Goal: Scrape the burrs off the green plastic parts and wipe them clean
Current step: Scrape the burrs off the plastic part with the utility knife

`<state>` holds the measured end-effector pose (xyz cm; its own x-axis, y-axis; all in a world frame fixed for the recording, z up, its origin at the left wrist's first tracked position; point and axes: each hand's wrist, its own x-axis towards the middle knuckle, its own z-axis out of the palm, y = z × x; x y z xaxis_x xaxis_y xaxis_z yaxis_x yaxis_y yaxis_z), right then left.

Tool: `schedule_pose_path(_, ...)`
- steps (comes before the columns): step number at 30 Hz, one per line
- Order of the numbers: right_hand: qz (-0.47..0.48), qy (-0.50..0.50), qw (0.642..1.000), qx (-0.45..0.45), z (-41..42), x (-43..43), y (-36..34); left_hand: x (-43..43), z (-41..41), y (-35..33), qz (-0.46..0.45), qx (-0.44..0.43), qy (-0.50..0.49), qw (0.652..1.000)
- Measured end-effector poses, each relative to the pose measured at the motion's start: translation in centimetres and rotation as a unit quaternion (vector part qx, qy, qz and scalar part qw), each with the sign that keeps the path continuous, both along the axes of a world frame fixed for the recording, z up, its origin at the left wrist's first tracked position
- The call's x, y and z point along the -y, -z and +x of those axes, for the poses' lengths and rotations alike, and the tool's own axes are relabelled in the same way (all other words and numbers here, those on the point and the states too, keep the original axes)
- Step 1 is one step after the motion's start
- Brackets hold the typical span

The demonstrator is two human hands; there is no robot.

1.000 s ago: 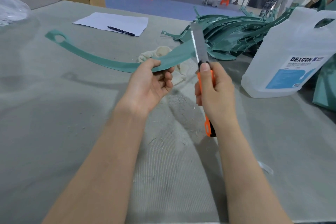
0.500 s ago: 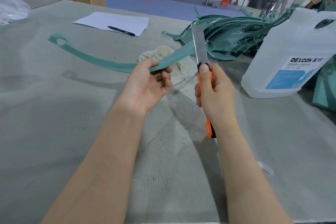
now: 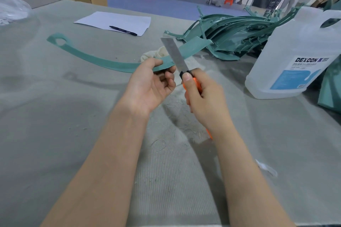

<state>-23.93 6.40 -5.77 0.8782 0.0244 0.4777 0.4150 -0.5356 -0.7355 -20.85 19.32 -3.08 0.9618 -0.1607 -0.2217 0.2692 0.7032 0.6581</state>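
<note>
The left hand (image 3: pixel 149 84) pinches a long, thin, curved green plastic part (image 3: pixel 103 61), a round hole near its far end, held above the counter (image 3: pixel 55 125). The right hand (image 3: pixel 204 97) grips an orange-handled knife (image 3: pixel 174 54), blade laid across the part's edge.

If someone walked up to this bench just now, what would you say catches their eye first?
Probably the long bare blade of the orange-handled knife, gripped by the right hand at centre, laid across the curved green strip that the left hand holds above the table. Next, the tangled pile of green parts behind it and the big DEXCON jug on the right.
</note>
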Motion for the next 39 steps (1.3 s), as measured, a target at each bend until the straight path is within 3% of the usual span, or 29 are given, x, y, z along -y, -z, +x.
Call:
schedule_pose_path(7, 0.007, 0.015, 1.000, 0.005, -0.04, 0.15, -0.15, 0.13, 0.00, 0.00, 0.052, 0.009, 0.005, 0.999)
schedule_pose_path(11, 0.039, 0.040, 0.998, 0.013, 0.08, 0.48, -0.34, 0.10, -0.06, -0.02, 0.031, 0.000, 0.017, 0.999)
schedule_pose_path(18, -0.009, 0.022, 1.000, 0.009, 0.05, -0.01, 0.11, 0.32, -0.29, -0.19, -0.010, -0.025, 0.027, 0.999)
schedule_pose_path(39, -0.043, -0.017, 0.999, 0.021, -0.11, -0.25, 0.13, 0.84, -0.37, -0.32, -0.022, -0.024, 0.020, 0.999)
